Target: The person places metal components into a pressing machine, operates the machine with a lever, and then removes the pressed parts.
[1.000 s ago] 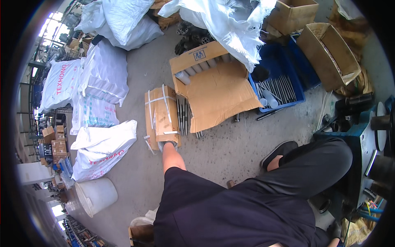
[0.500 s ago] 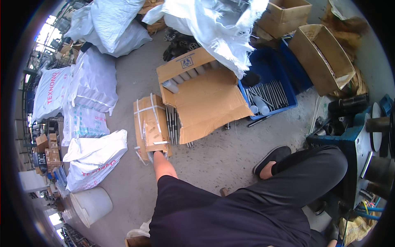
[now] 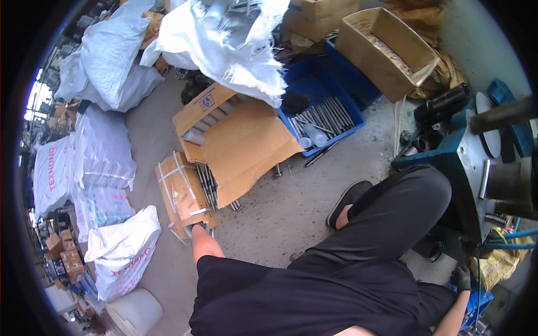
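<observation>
My left arm reaches down to the near end of a strapped cardboard carton (image 3: 180, 190) on the floor. The left hand (image 3: 197, 227), in a dark glove, meets that end, where its fingers are mostly hidden. Dark metal rods (image 3: 207, 185) lie in a row along the carton's right side. Partly over them spreads an open cardboard box (image 3: 246, 148) with several pale cylinders along its far side. At the lower right, my gloved right hand (image 3: 460, 278) is beside my leg, close to a blue container (image 3: 477, 305). Its fingers look curled; what they hold, if anything, does not show.
Beyond the box stands a blue bin (image 3: 354, 130) of metal rods. Wooden boxes (image 3: 386, 56) are at the back. White sacks (image 3: 126, 252) and a white bucket (image 3: 137, 311) line the left. Blue machinery (image 3: 465, 157) stands at my right, beside my bent leg.
The view has turned, so the carton and bins appear further left. My right hand and forearm have come into fuller view at the lower right. My left hand stays at the carton's near end.
</observation>
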A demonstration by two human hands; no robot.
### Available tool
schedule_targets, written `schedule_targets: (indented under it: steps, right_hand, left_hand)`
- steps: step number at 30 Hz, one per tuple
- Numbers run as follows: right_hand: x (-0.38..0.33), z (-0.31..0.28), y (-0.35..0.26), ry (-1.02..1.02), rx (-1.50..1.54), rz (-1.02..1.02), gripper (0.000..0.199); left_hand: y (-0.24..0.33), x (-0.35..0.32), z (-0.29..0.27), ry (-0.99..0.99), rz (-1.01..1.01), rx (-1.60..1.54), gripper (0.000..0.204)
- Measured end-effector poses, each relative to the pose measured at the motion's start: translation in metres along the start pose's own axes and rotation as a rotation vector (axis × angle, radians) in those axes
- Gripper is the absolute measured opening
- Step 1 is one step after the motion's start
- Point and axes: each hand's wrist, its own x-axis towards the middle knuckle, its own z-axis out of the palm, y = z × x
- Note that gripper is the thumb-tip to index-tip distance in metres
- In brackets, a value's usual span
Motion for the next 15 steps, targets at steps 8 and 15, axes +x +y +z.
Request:
schedule_targets:
  steps: [8, 15]
  right_hand:
    - [-0.025, 0.047, -0.047, 0.010, -0.240, -0.160, 0.029]
    - [-0.075, 0.082, -0.088, -0.070, -0.335, -0.304, 0.031]
  left_hand:
    - [0.004, -0.032, -0.027, 0.039, 0.018, -0.023, 0.031]
    - [0.038, -0.061, -0.045, 0.090, 0.071, -0.030, 0.031]
